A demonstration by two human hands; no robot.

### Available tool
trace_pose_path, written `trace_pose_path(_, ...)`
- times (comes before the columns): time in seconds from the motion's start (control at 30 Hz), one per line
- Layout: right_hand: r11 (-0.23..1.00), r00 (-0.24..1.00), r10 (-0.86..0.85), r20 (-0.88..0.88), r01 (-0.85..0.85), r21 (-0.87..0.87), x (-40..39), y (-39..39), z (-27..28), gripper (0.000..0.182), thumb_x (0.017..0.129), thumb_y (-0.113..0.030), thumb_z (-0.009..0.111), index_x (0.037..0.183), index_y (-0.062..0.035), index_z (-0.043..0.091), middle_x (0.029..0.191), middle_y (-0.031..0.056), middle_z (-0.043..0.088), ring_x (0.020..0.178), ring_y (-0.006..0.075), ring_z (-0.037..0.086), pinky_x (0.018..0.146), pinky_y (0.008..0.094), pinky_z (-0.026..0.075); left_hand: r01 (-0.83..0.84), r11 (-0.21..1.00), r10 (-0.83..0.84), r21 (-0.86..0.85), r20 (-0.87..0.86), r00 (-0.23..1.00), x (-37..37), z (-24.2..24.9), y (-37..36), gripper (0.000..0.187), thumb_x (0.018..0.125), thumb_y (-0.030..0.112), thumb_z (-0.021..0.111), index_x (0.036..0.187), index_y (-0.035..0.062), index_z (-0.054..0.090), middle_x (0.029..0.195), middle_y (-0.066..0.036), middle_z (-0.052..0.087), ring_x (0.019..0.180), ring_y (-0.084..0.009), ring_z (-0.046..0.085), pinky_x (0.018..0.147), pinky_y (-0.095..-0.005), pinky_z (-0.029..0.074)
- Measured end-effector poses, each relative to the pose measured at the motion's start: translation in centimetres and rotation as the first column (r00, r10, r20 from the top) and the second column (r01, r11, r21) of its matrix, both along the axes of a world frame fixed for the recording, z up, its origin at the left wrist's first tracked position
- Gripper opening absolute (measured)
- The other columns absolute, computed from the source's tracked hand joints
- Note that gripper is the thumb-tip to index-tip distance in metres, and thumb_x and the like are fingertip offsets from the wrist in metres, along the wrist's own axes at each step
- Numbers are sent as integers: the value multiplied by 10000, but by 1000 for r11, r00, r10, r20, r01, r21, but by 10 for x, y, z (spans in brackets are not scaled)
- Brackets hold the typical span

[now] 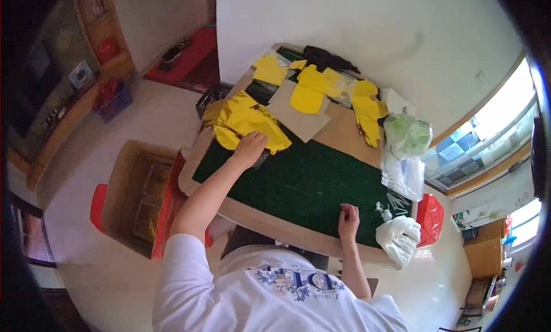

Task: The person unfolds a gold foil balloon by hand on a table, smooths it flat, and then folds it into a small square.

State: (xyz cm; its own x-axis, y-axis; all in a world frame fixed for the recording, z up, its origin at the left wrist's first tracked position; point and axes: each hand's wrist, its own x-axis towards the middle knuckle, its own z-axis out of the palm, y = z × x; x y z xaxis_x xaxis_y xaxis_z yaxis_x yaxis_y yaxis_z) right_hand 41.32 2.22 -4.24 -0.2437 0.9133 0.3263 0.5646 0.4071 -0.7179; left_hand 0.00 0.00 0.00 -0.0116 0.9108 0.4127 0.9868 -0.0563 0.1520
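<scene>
My left hand (251, 150) is on the near edge of a crumpled yellow plastic piece (238, 117) at the left of the table, its fingers closed on it. My right hand (348, 222) rests near the table's front edge on the dark green mat (298, 188), fingers curled; whether anything is inside is hidden. Beyond the mat lie a brown cardboard sheet (298, 111), a flat yellow piece (307, 96), another yellow piece (270, 70) at the back left, and a yellow glove-like piece (368, 108) farther right.
A white bag (397, 239) sits at the table's front right corner, beside small white bits (383, 210). Clear plastic bags (404, 174) and a green-tinted bag (408, 135) lie behind it. An open cardboard box (129, 185) stands left, a red container (429, 220) right.
</scene>
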Motion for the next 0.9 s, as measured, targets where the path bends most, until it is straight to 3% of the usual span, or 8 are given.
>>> trace_pose_path(0.07,999,1000,8,10,-8,32,-9,-1,-8,211,817,74,526,971,-31,626,889,113,575,846,240,590,722,305,487,-73,947,47,-313,-91,995,-10,-2,13,287,854,107,539,1124,22,590,1167,-135,561,1080,-300,551,889,-391,496)
trace_pose_path(0.1,1000,1000,1,22,-2,16,13,-2,4,211,817,74,526,971,-31,626,889,113,575,846,240,590,722,305,487,-63,942,39,-329,-80,996,10,0,16,287,854,107,539,1124,22,590,1167,-135,561,1080,-300,551,889,-391,496)
trace_pose_path(0.3,987,990,141,19,-139,-74,-28,6,26,199,836,48,555,994,-45,633,898,113,586,791,217,600,659,292,475,32,982,-55,-186,-122,991,4,-12,21,232,869,123,516,1033,-7,617,1060,-133,597,1053,-300,567,864,-400,504)
trace_pose_path(0.37,962,963,269,8,-270,35,-58,20,33,211,827,56,562,1001,-43,629,900,128,586,822,287,608,693,326,490,1,976,-39,-218,-169,985,6,-11,22,217,862,125,524,1015,8,623,1040,-124,597,1047,-291,568,849,-394,509)
trace_pose_path(0.57,880,884,467,23,-467,81,-163,53,63,262,834,31,561,1074,-49,631,1078,150,608,964,325,615,794,357,514,50,948,-89,-314,-112,990,-3,-10,30,224,867,131,500,1045,23,582,1043,-118,590,1020,-293,572,817,-394,515)
trace_pose_path(0.6,857,864,499,70,-504,109,-180,60,62,299,829,19,555,1117,-41,607,1138,157,589,1034,331,586,858,376,497,68,986,-83,-154,-88,993,-1,-17,30,214,872,137,502,1025,17,591,1019,-137,591,1010,-294,577,808,-391,519)
trace_pose_path(0.73,791,755,560,341,-610,51,-231,86,45,398,834,-56,583,1226,-22,530,1268,183,536,1200,337,502,1012,407,421,-41,968,3,-246,-153,988,-3,-36,35,183,878,122,499,985,8,595,983,-173,580,998,-310,573,799,-403,522)
trace_pose_path(0.9,777,720,523,456,-622,92,-254,94,29,398,837,-94,583,1225,-23,534,1240,188,552,1158,349,520,981,412,433,-20,986,14,-166,-36,999,-10,-16,30,132,846,106,523,905,12,594,972,-168,578,969,-322,570,805,-406,505)
